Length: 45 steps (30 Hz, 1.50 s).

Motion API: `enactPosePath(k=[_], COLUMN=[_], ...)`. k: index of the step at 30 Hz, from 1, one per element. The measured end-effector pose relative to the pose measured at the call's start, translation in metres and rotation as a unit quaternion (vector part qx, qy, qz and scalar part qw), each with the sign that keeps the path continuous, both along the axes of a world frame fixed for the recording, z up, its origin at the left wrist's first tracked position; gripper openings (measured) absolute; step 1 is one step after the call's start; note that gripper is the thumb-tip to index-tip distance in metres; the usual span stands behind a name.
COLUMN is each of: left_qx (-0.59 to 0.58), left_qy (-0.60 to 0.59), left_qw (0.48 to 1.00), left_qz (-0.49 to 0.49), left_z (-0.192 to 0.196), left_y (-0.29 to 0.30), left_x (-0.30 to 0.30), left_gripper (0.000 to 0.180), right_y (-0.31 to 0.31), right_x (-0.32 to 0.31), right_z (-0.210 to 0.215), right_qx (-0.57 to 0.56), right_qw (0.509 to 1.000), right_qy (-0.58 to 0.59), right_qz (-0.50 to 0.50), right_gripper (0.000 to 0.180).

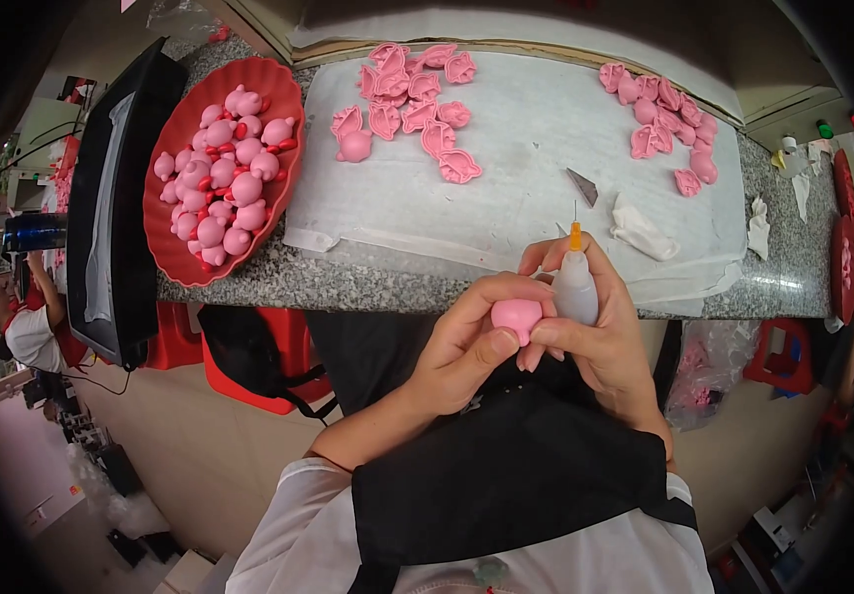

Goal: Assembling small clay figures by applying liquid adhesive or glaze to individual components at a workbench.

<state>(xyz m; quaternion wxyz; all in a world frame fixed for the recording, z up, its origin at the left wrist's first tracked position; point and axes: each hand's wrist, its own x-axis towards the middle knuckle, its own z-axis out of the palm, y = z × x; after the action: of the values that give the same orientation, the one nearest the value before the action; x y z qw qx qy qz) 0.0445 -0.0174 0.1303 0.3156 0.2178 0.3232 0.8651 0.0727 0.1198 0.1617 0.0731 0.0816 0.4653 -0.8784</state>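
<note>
Between the fingertips of my left hand [456,346] is a small round pink plastic piece [517,315], pinched just off the counter's near edge. My right hand [613,342] curls around a translucent squeeze bottle [576,289] with an orange collar and a thin needle tip pointing up and away. The right thumb and fingertips also touch the pink piece from its right side. Beyond the hands, hollow pink shell pieces [422,87] lie on white sheeting [526,119]. More pink parts [671,124], some rounded and some hollow, are grouped at the far right.
A red scalloped tray [292,109] at the left holds round pink figures with small red parts. A crumpled white tissue [643,233] and a grey blade-like piece [582,186] lie past my right hand. A black bin-like box [110,228] stands far left; another person [36,317] is beyond it.
</note>
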Motion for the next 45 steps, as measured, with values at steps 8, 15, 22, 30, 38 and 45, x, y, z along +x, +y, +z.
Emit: enactPosePath(k=[8, 15, 22, 30, 38, 45], left_qx=[-0.003, 0.002, 0.02, 0.014, 0.005, -0.029], left_qy=[-0.013, -0.027, -0.027, -0.036, -0.08, -0.187], left_qw=[1.0, 1.0, 0.999, 0.999, 0.997, 0.982], left_qz=[-0.005, -0.011, -0.019, -0.014, -0.012, -0.005], left_z=[0.0, -0.001, -0.002, -0.001, 0.003, 0.006], left_y=[-0.001, -0.001, 0.001, 0.001, 0.003, 0.008], left_x=[0.001, 0.002, 0.002, 0.003, 0.004, 0.002], left_gripper=[0.032, 0.029, 0.027, 0.027, 0.028, 0.029], right_y=[0.0, 0.002, 0.004, 0.006, 0.005, 0.007], right_x=[0.0, -0.002, -0.001, -0.002, -0.003, -0.008], right_z=[0.0, 0.002, 0.001, -0.002, -0.005, -0.015], right_qx=[0.005, 0.02, 0.029, 0.046, 0.065, -0.037], right_qw=[1.0, 0.999, 0.999, 0.998, 0.997, 0.996], right_qy=[-0.002, 0.016, 0.023, 0.014, -0.01, -0.079], right_qz=[0.008, 0.023, 0.035, 0.05, 0.034, 0.034], right_gripper=[0.036, 0.035, 0.035, 0.033, 0.033, 0.033])
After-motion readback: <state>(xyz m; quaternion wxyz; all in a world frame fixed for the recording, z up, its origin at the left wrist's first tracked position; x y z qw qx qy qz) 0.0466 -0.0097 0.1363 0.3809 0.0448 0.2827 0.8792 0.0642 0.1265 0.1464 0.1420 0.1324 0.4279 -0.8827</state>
